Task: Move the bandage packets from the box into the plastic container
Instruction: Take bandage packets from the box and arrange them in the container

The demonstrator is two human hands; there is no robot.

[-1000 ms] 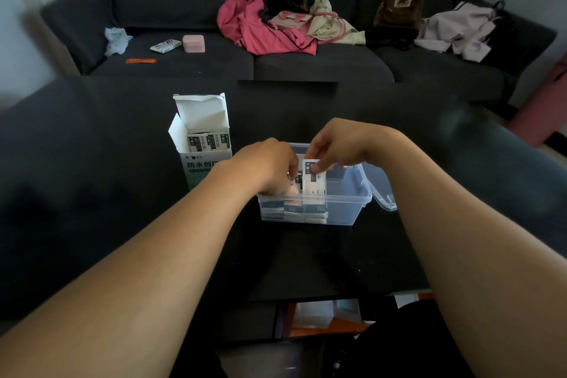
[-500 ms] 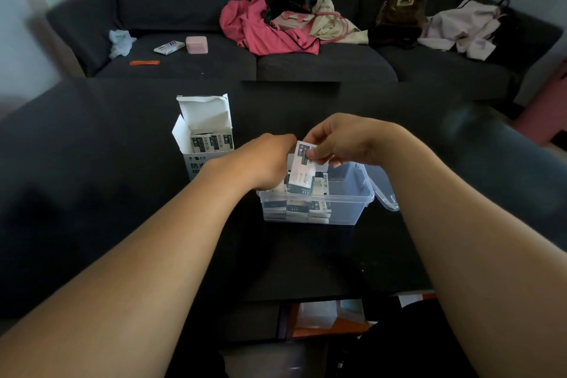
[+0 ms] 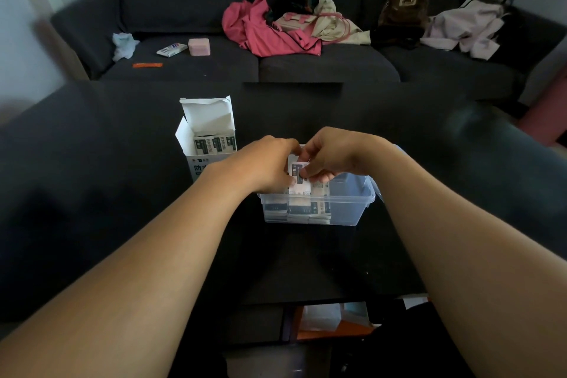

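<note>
A clear plastic container (image 3: 349,209) stands on the dark table, with several bandage packets (image 3: 310,210) upright in its left part. Over its left end, my right hand (image 3: 334,155) pinches a white and black bandage packet (image 3: 297,173) by its top. My left hand (image 3: 270,164) is curled against the same packet from the left, its fingertips hidden. To the left stands the open white box (image 3: 211,132), flap up, with more packets (image 3: 214,144) showing inside.
The container's lid (image 3: 376,181) hangs off its right side. A dark sofa behind the table carries pink clothing (image 3: 260,31), a brown bag (image 3: 402,6), pale clothing (image 3: 460,29), a pink case (image 3: 198,47) and small items. A shelf under the table holds papers (image 3: 331,319).
My right hand has lowered the packet from a tilted hold above the container to upright at its left end. My left hand has shifted in against it.
</note>
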